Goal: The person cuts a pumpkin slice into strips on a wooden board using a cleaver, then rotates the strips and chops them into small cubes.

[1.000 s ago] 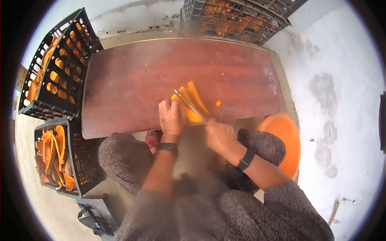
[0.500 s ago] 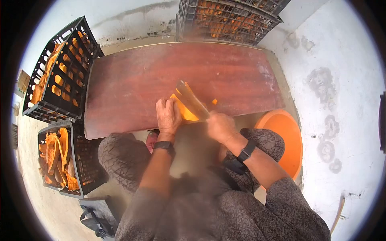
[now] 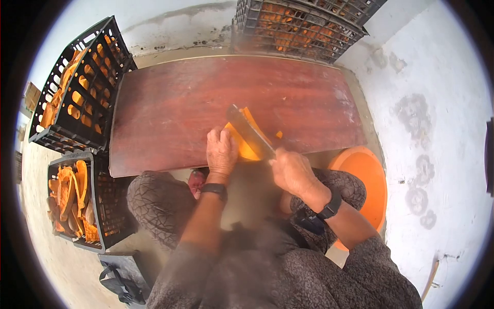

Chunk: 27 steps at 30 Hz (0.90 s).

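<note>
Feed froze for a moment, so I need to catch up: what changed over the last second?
The knife in the right hand turned from edge-on to broad side up and now lies slanted over the orange slices; that hand drew slightly back toward the person. Nothing was picked up or let go. The left hand stays pressed on the slices; board, crates and orange tub are as before.

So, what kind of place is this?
Probably an informal food-preparation yard or workroom: orange slices are cut with a knife on a low board, and black crates of such slices stand around it on a bare floor.
</note>
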Each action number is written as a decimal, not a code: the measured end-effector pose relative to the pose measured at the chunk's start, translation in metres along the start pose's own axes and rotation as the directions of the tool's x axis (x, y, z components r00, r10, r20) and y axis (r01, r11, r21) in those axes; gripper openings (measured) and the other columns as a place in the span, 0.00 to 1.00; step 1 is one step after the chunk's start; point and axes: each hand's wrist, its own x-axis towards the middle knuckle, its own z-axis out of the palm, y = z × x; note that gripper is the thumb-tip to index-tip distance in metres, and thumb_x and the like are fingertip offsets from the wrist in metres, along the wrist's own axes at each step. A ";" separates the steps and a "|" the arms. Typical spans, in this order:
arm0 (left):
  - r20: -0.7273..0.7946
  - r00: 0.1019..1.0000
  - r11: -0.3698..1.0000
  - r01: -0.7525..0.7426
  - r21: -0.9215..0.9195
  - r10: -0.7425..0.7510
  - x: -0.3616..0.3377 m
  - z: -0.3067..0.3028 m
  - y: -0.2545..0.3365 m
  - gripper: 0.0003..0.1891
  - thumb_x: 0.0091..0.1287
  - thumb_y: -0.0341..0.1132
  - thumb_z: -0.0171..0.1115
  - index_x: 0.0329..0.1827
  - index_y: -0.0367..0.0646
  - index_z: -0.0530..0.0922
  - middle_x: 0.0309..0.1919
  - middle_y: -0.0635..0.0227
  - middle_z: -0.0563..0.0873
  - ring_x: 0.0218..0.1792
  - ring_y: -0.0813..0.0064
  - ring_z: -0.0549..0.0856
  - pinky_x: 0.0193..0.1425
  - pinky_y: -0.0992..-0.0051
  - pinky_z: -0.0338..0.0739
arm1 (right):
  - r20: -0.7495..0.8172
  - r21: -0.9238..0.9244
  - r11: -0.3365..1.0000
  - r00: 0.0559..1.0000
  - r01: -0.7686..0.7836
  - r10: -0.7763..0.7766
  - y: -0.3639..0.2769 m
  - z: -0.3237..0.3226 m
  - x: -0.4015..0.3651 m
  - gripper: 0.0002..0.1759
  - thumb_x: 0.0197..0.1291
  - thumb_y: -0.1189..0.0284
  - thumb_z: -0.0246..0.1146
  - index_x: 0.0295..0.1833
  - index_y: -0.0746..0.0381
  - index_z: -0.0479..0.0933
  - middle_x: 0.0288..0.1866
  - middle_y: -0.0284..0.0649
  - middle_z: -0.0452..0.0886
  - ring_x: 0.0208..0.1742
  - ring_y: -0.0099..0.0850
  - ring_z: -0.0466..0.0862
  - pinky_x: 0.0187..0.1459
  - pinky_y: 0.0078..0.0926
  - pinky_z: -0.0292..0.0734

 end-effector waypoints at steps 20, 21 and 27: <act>0.049 0.998 0.999 0.040 0.011 -0.040 0.002 -0.001 0.001 0.13 0.56 0.25 0.60 0.44 0.42 0.73 0.44 0.55 0.77 0.48 0.52 0.76 0.53 0.57 0.71 | 0.120 -0.110 0.994 0.993 0.001 0.012 -0.009 -0.013 0.005 0.10 0.59 0.70 0.60 0.36 0.68 0.75 0.31 0.56 0.82 0.38 0.54 0.83 0.41 0.48 0.77; 0.050 0.998 0.999 0.042 0.011 -0.042 0.002 -0.001 0.000 0.13 0.56 0.25 0.60 0.44 0.42 0.73 0.44 0.55 0.77 0.48 0.52 0.76 0.53 0.57 0.71 | 0.136 -0.091 0.996 0.991 -0.008 0.021 -0.010 -0.014 0.005 0.11 0.61 0.69 0.61 0.36 0.69 0.74 0.31 0.58 0.81 0.38 0.56 0.82 0.42 0.49 0.76; 0.073 0.996 0.999 0.050 0.014 -0.051 0.004 -0.001 -0.001 0.12 0.56 0.25 0.60 0.44 0.43 0.74 0.43 0.57 0.77 0.47 0.53 0.76 0.52 0.58 0.71 | 0.232 -0.072 0.997 0.972 -0.013 0.029 -0.013 -0.022 0.017 0.12 0.62 0.69 0.60 0.38 0.70 0.76 0.33 0.59 0.81 0.40 0.57 0.82 0.44 0.49 0.76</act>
